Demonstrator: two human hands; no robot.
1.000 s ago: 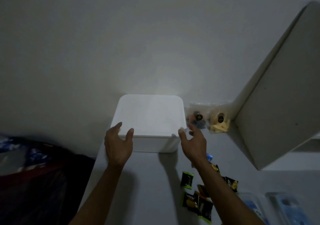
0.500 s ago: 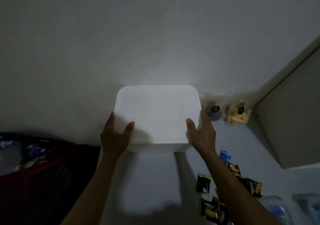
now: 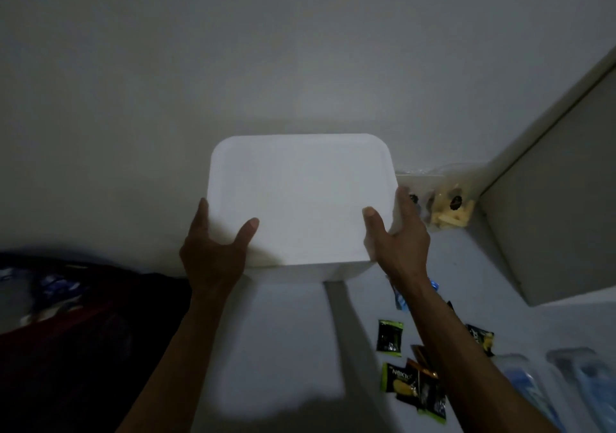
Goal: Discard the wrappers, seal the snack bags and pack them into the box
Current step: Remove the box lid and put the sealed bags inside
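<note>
lying dim at far left, a dark heap (image 3: 66, 316) meets the pale table (image 3: 283, 349) under a bare wall (image 3: 300, 49). left hand (image 3: 213, 252) and right hand (image 3: 400, 242) clasp one white box (image 3: 300, 199) by its sides, thumbs on the lid, against the wall. two clear snack bags (image 3: 443, 205) sit behind the right hand; about five small dark wrappers (image 3: 413, 386) lie scattered below it. two blue packs (image 3: 550, 389) sit rightmost.

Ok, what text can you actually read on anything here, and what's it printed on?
"NEXTAR", last letters unclear: on the black-and-green snack packet near the bottom.
Other small dark packets: print too blurred.
Round dark labels on the clear bags by the wall: unreadable.
White lidded box: no text.
</note>
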